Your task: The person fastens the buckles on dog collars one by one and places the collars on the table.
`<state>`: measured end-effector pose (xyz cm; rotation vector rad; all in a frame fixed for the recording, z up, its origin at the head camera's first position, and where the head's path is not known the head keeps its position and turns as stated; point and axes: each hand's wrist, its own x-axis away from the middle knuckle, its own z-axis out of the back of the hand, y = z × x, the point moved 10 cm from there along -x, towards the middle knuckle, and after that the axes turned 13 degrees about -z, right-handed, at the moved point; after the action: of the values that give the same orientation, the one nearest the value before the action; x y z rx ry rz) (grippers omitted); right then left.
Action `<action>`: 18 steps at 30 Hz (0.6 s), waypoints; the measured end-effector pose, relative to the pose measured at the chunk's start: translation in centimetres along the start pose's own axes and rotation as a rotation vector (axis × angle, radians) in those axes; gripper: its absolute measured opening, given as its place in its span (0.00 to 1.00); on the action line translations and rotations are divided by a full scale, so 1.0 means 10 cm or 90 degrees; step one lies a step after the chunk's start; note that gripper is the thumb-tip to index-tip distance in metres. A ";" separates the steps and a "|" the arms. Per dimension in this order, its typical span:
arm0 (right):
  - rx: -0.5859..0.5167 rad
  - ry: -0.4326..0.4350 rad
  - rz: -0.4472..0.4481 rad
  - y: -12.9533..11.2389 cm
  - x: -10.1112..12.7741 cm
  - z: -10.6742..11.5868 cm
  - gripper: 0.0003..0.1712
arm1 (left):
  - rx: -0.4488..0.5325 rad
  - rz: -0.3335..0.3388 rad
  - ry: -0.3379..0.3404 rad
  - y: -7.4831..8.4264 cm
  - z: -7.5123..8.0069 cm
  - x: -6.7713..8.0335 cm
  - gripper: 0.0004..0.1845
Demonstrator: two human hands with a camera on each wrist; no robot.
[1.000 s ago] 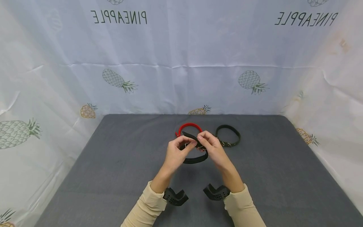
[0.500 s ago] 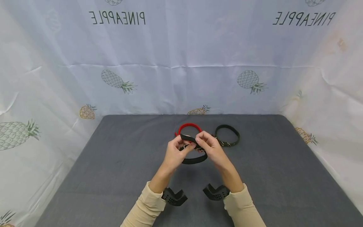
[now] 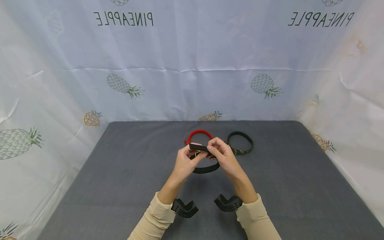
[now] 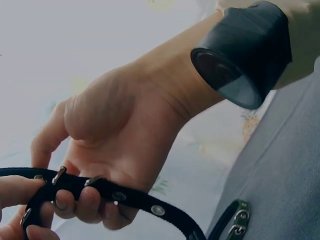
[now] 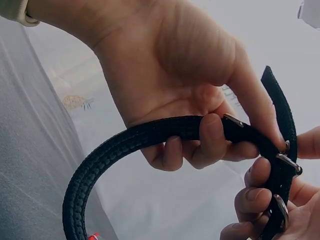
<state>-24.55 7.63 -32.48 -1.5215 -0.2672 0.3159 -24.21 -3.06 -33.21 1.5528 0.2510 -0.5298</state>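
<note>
- Grey table (image 3: pixel 120 186): lying under both hands, carrying two loose collars.
- Left hand (image 3: pixel 185 163): fingers curling around the black collar (image 3: pixel 207 169) at its buckle (image 5: pixel 287 162), holding it above the table.
- Right hand (image 3: pixel 226 159): fingers and thumb pinching the same strap.
- Dark green collar (image 3: pixel 240 143): lying right of the hands.
- Red collar (image 3: pixel 200 133): lying just behind them.

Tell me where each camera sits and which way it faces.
Head: high, looking forward and down at the grey table; both hands, sleeves show.
Left wrist: under the left hand, facing the right hand.
Right wrist: by the right hand, facing the left hand.
All share the black collar.
</note>
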 end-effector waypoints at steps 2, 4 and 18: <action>-0.001 0.008 -0.011 0.02 0.00 0.02 0.04 | 0.000 0.010 -0.004 -0.01 0.00 0.00 0.11; 0.000 0.013 -0.018 0.03 0.00 0.05 0.04 | 0.000 0.016 -0.010 -0.02 0.00 0.00 0.11; 0.011 0.000 -0.011 -0.02 0.02 0.08 0.07 | 0.006 -0.003 -0.033 0.01 0.02 -0.02 0.12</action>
<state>-24.65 8.40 -32.31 -1.5015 -0.2769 0.3030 -24.35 -3.19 -33.01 1.5456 0.2122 -0.5749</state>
